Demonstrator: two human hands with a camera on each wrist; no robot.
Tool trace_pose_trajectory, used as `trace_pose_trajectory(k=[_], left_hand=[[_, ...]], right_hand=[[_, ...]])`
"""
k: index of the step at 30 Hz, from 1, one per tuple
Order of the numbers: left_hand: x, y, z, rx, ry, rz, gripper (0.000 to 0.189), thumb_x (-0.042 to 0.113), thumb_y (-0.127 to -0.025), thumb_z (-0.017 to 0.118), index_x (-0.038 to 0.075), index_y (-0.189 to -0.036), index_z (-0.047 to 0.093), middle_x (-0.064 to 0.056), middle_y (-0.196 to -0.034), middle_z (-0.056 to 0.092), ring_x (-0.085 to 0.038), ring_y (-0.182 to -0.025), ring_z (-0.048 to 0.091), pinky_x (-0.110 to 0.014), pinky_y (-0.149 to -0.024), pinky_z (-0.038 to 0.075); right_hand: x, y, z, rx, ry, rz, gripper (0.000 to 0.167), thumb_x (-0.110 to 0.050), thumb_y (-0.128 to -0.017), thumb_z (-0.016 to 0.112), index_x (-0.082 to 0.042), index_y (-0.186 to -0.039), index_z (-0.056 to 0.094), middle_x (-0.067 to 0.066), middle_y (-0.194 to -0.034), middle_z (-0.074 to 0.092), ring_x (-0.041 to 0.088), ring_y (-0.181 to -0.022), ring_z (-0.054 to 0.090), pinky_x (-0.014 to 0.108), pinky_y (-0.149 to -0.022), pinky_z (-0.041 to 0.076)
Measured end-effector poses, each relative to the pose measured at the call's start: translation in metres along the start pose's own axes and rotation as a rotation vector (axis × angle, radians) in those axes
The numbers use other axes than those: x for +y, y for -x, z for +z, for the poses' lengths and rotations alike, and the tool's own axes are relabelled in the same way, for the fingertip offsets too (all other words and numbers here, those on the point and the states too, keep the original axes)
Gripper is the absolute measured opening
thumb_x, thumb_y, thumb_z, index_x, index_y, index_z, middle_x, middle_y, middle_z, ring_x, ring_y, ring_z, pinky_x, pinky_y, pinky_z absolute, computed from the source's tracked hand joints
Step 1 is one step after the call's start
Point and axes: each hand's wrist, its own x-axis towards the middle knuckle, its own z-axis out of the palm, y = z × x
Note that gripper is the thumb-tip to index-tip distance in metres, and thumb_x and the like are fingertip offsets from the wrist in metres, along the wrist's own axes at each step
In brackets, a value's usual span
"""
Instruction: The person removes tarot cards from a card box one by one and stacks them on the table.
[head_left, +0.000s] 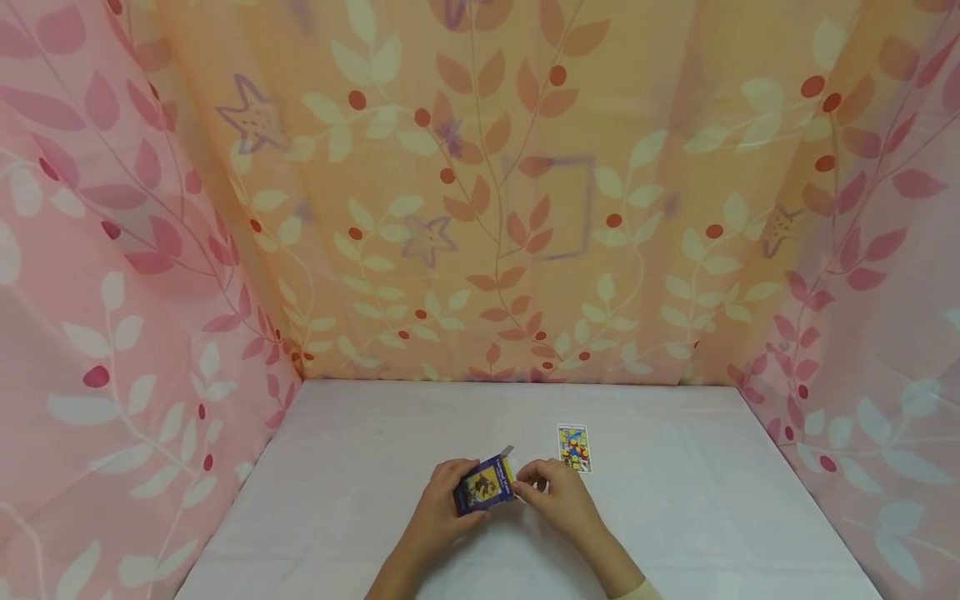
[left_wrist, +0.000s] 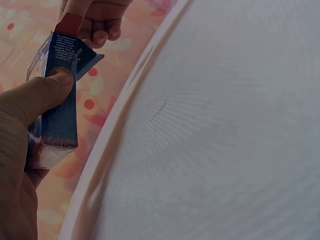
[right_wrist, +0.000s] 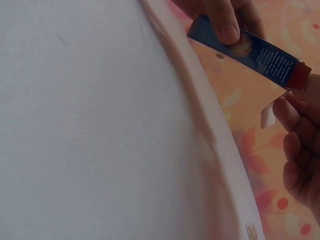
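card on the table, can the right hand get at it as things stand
Probably yes: the card lies just beyond the right hand, with nothing visible in the way. That hand is at the box's open end, though, so it would likely have to leave that first.

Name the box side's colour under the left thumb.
The box side is dark blue, clearest in right wrist view.
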Motion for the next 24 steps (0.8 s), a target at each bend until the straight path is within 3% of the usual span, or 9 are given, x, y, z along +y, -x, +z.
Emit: trace_pose_trajectory(k=[14,24], left_hand=[[-0.0035,0.0003,0.0018,-0.005,-0.010,-0.011,0.079,0.027,-0.072,0.094,0.027,-0.141,0.055,0.011,-0.134,0.056,-0.012,-0.126,0.050,-0.045,-0.107,0.049],[-0.0017,0.0006,0.0002,-0.006,-0.020,-0.018,0.080,0.027,-0.072,0.094,0.027,-0.142,0.054,0.009,-0.134,0.056,-0.013,-0.126,0.051,-0.045,-0.107,0.049]], right_hand=[[0.0018,-0.0011,-0.0026,-0.028,0.022,-0.004,0.009,-0.029,-0.087,0.081,-0.023,-0.092,0.077,-0.019,-0.080,0.066,0.001,-0.073,0.053,0.020,-0.064,0.047],[0.0010,-0.0018,-0.0052,0.003,0.037,-0.025,0.007,-0.022,-0.087,0.082,-0.023,-0.093,0.077,-0.019,-0.080,0.066,0.001,-0.073,0.053,0.020,-0.063,0.048]])
